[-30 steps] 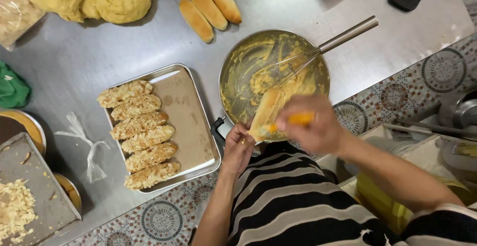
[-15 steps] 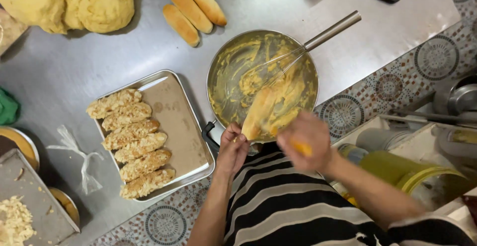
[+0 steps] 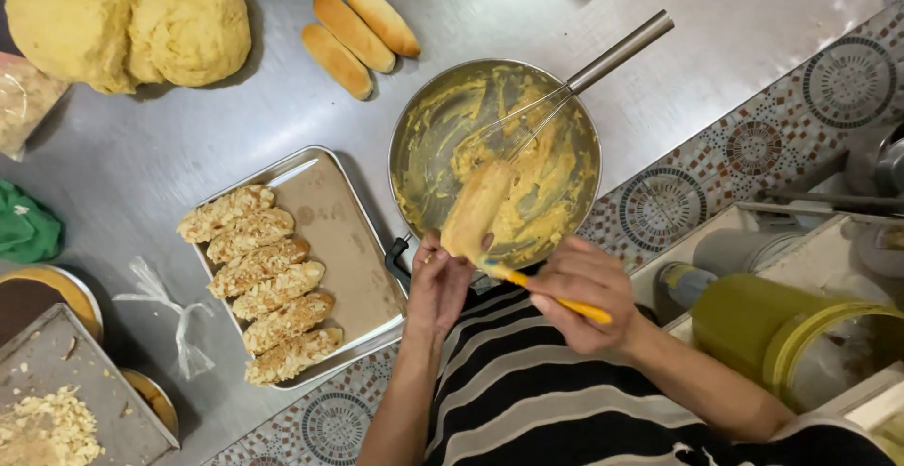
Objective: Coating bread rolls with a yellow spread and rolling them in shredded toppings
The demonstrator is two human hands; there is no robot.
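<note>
Steel table point(image 3: 141, 155): two dough mounds point(image 3: 122, 19) far left; baking tray point(image 3: 344, 240) holding six crumb-coated rolls point(image 3: 264, 282); three plain rolls point(image 3: 358, 28) above. Left hand point(image 3: 438, 282), fingers closed on a batter-coated roll point(image 3: 478, 212), holds it over the near rim of the metal bowl point(image 3: 424, 118), whisk point(image 3: 584, 75) resting inside. Right hand point(image 3: 584, 292), fingers gripping an orange-handled brush point(image 3: 556, 298), its tip touching the roll's lower end.
</note>
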